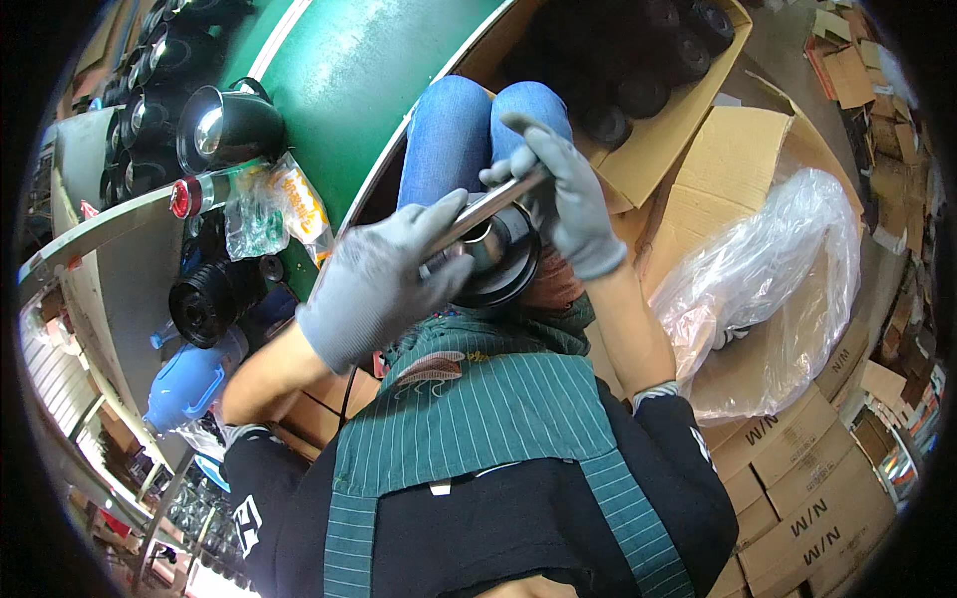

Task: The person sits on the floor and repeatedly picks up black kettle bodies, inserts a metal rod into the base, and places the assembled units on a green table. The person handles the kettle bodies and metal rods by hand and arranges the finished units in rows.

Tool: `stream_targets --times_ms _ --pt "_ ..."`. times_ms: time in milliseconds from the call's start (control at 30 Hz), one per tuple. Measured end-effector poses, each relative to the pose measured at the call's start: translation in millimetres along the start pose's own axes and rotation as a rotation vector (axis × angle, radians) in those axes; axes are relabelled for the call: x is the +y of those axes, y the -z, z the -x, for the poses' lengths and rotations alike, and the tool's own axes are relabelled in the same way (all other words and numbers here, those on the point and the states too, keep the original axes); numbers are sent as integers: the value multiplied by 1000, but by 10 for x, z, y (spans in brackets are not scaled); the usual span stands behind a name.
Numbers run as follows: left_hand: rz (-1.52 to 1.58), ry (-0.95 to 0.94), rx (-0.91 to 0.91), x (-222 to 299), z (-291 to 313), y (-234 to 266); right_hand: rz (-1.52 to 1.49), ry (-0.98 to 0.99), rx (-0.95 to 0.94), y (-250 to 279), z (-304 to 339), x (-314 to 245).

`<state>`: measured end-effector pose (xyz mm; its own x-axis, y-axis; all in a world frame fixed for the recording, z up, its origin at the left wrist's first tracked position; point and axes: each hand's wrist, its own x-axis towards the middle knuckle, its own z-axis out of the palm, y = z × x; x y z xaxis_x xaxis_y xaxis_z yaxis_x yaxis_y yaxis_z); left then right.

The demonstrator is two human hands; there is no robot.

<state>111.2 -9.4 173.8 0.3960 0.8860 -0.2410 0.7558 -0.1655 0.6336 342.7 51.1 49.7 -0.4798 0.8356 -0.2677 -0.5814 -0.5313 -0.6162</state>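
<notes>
Green worktop; beyond its curved right edge, metal tube over black pot. Left hand: grip wrapped round tube. Right hand at its end, closure unclear. Steadying pot probably helps.

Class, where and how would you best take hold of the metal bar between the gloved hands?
Probably around the bare middle of the metal bar, coming from above. The left hand wraps its lower-left part and the right hand meets its upper-right end, leaving that slim stretch exposed. It slants, so grip across it; the round black piece beneath crowds the underside.
</notes>
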Motion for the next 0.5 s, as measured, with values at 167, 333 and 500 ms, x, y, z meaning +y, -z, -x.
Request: stream_targets --times_ms 167,333,500 --pt "-217 -78 271 759 35 -342 -58 -137 -331 103 -669 258" --pt "-161 -77 301 859 -10 -627 171 -178 -563 -99 -849 359" --pt "-166 -62 337 976 -197 -826 199 185 -759 -65 -892 519"
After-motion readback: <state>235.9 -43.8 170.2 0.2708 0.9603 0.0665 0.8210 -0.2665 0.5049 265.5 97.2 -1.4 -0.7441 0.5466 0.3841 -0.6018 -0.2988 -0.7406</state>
